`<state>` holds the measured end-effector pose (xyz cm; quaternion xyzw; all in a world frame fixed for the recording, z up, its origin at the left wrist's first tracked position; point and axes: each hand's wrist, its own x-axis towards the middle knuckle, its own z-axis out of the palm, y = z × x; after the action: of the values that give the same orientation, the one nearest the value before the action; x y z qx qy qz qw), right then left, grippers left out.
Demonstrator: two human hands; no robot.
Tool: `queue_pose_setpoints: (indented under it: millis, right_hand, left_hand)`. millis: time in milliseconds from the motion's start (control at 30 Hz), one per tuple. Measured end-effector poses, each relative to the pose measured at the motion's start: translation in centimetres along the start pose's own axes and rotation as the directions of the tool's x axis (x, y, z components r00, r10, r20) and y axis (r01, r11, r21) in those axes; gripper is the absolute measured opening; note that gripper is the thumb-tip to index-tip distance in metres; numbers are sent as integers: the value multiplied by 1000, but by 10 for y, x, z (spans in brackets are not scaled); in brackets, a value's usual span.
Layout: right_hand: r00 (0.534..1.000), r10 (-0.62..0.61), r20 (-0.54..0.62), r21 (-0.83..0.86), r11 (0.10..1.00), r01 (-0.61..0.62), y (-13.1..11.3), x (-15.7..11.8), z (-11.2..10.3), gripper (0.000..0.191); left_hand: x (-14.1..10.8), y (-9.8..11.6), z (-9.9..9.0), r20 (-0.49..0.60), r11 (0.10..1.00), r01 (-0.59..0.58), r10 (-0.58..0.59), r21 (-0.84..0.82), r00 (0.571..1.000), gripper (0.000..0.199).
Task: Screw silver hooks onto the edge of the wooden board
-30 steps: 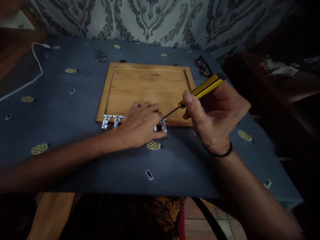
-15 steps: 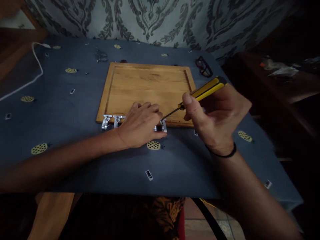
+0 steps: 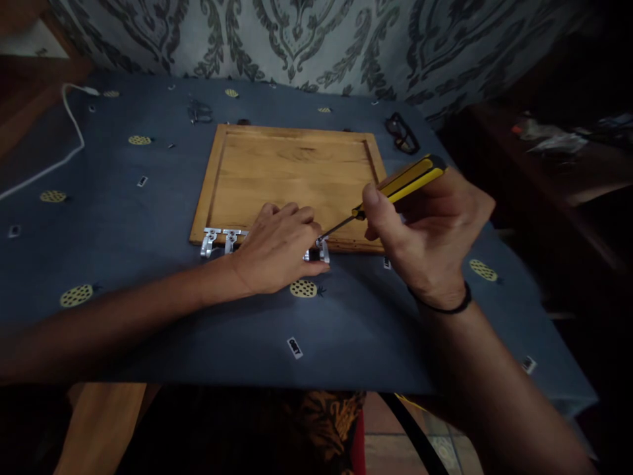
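Note:
A framed wooden panel [image 3: 297,171] lies flat on the table. Silver metal hinges [image 3: 230,241] are lined up on its near edge, partly covered by my left hand [image 3: 279,251]. That hand's fingers bend over the panel's edge, and its thumb sits at the near side of the rightmost hinge [image 3: 323,251], gripping there. My right hand [image 3: 430,231] is closed around a yellow and black screwdriver [image 3: 410,181]. The shaft slants down to the left, its tip touching the top of that rightmost hinge. Any screw under the tip is too small to make out.
A blue cloth with pineapple prints covers the table [image 3: 188,343]. Black glasses [image 3: 402,134] lie beyond the panel at right, and a small metal object [image 3: 200,111] at far left. A white cable [image 3: 79,135] runs along the left. A patterned curtain [image 3: 297,39] hangs behind.
The screwdriver's handle and my right hand have shifted very slightly, with the tip staying on the hinge. My left hand keeps its place.

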<state>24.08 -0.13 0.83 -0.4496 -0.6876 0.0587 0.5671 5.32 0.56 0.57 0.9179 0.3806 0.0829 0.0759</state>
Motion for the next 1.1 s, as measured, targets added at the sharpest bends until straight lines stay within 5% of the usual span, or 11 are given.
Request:
queue_pose_setpoints:
  millis: [333,633,767,933,1100]
  right_hand:
    - [986,123,115,217,965,-146,-8,3,1,32]
    - [993,40,-115,0,999,-40,-4,-9,9,34]
    - [988,83,-127,49,996,-78,-7,-9,13,34]
    - [953,55,-299,202,979,7,-10,-1,13,25]
    - [971,45,-235,212,977,6,-10,2,13,30]
  left_hand:
    - [1,0,-1,11,1000,1,-1,1,1000,37]
    - [0,-2,2,-16,1000,-14,14,15,1000,36]
    - [0,-2,2,-16,1000,-14,15,13,1000,38]
    - [0,-2,4,-15,1000,-9,9,2,1000,35]
    - [0,-3,4,-28,1000,-16,16,5,999,35]
